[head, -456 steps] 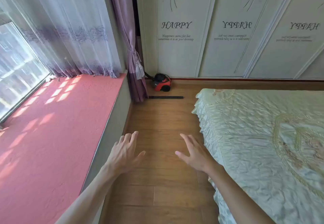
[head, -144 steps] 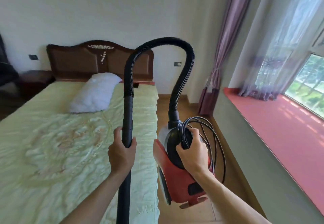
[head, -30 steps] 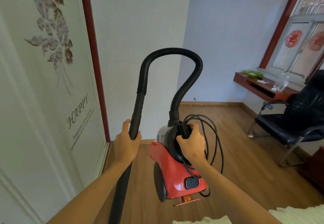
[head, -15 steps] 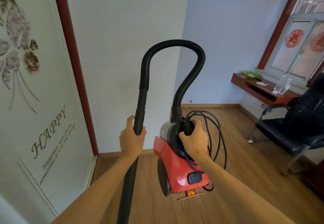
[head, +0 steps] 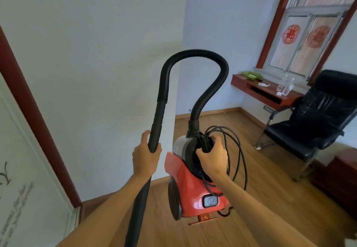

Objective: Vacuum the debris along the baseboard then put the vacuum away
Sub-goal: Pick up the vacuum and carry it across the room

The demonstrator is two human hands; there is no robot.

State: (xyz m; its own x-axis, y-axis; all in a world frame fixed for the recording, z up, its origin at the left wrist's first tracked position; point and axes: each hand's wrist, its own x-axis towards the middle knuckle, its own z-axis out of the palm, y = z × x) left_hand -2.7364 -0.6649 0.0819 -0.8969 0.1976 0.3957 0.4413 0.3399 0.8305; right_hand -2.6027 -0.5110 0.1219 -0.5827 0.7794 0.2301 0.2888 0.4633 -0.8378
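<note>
Red in the casing, black in the hose [head: 195,53]: carried the vacuum [head: 183,181] clear of the wooden floor [head: 270,188], before a pale wall [head: 96,53]. Gripped the rigid wand [head: 156,127] with the left hand [head: 144,157], fingers wrapped round it. Clasped the top of the canister with the right hand [head: 213,159], coils of power cord [head: 239,150] bunched under the fingers and looping down beside the wrist. Held the two hands apart, hose arched high between them. Beyond, at right: black chair [head: 313,123] beside a red-brown wall-mounted worktop [head: 270,94], under a window [head: 309,34].
</note>
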